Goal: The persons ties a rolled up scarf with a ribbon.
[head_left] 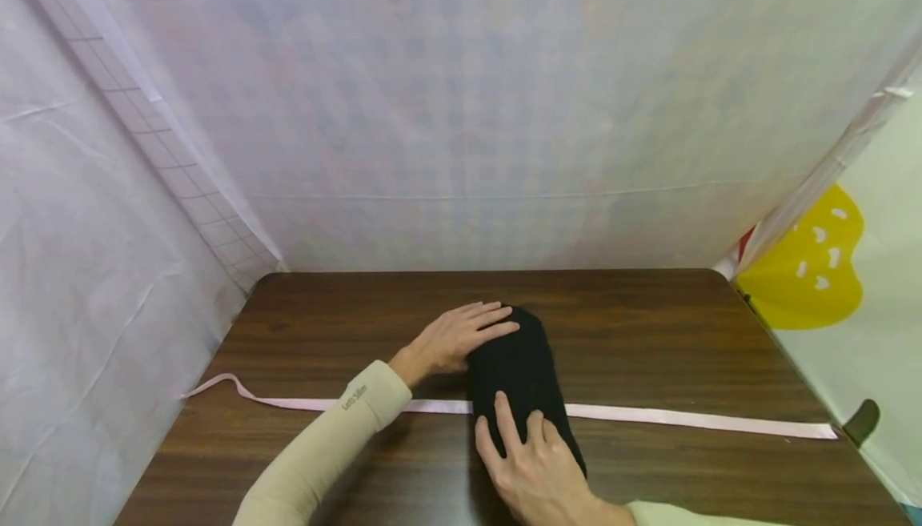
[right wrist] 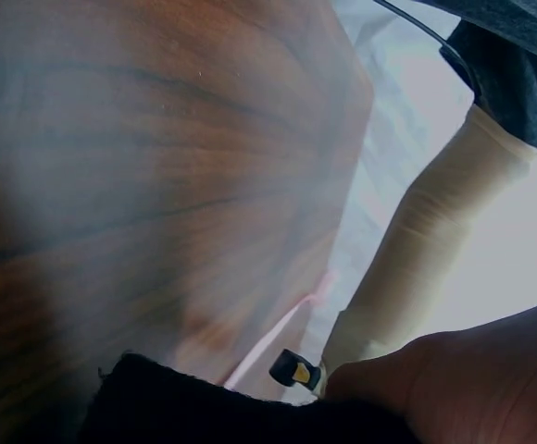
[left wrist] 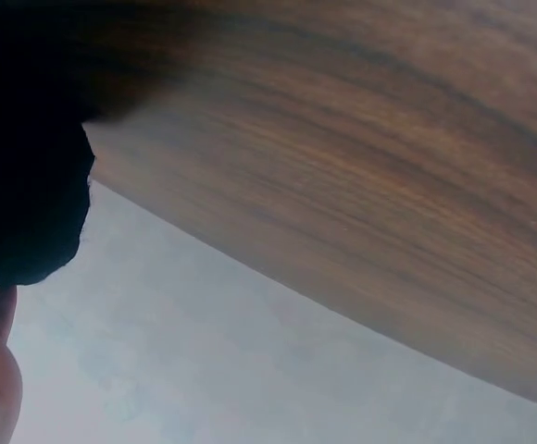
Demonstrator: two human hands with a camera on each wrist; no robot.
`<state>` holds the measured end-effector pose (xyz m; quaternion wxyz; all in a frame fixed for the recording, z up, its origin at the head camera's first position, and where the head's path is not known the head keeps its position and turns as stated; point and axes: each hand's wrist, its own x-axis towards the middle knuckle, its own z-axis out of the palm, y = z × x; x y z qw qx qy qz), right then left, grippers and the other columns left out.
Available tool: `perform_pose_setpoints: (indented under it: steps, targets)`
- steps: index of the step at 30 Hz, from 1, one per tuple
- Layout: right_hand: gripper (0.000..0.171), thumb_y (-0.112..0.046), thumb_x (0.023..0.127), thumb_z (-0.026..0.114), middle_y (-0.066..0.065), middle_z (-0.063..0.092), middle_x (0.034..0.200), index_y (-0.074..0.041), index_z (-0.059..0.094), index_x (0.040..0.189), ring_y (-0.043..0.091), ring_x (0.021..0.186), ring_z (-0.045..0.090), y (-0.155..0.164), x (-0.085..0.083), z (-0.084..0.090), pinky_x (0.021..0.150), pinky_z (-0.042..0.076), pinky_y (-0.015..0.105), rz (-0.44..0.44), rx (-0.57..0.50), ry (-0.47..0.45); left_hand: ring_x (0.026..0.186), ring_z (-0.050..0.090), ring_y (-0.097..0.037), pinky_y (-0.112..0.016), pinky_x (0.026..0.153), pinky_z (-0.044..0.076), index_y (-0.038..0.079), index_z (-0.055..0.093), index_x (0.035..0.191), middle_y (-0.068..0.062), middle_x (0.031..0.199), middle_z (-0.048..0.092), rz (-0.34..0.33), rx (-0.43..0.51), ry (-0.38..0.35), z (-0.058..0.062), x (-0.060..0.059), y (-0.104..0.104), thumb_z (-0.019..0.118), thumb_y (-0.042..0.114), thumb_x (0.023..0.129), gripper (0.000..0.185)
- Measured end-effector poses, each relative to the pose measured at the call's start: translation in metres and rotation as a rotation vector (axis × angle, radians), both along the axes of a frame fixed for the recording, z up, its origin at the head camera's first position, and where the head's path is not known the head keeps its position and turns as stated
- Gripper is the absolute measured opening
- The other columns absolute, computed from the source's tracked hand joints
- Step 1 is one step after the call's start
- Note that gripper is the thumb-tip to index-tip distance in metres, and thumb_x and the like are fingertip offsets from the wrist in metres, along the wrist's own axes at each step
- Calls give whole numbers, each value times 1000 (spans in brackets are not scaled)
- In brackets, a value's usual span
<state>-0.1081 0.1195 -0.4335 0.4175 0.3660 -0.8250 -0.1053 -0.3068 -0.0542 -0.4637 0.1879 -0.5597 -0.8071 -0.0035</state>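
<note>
- Nearest the head camera, the right hand (head_left: 536,466) is laid flat, fingers straight, on the near end of a black knitted fabric roll (head_left: 522,378).
- At the far end, the roll is pressed by the left hand (head_left: 461,336), fingers likewise extended.
- The roll lies mid-table on the dark brown wooden table (head_left: 648,334), across a long pale pink ribbon (head_left: 684,418).
- The step in hand is judged to be steadying the bundle over the ribbon.
- Next, the ribbon ends would likely need lifting over the roll while it is kept from unrolling.

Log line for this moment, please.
left hand flat on black cloth roll | right hand flat on near end | pink ribbon beneath, across table
</note>
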Motion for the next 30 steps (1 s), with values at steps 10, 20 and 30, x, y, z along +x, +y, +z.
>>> perform_pose_setpoints:
  steps: [10, 20, 30]
  targets:
    - [79, -65, 56, 81, 20, 66, 119, -15, 68, 115, 24, 69, 57, 4, 1, -6, 56, 48, 33, 27, 51, -163, 147, 31, -24, -38, 118, 27, 19, 32, 154, -9, 159, 33, 49, -92, -28, -2, 7, -2, 86, 38, 76, 97]
    - [70, -71, 71, 67, 10, 64, 128, -18, 69, 116, 30, 107, 56, 15, -7, -22, 90, 44, 52, 181, 55, -270, 149, 25, -24, -38, 120, 23, 23, 27, 156, -7, 162, 27, 87, -159, -31, -6, 13, -3, 88, 36, 73, 104]
    - [63, -64, 89, 59, 5, 52, 146, -20, 61, 133, 36, 138, 42, 32, -25, -25, 117, 7, 59, 453, 96, -566, 152, 16, -23, -40, 121, 20, 26, 20, 159, -6, 165, 16, 121, -215, -34, -4, 22, -2, 88, 34, 73, 110]
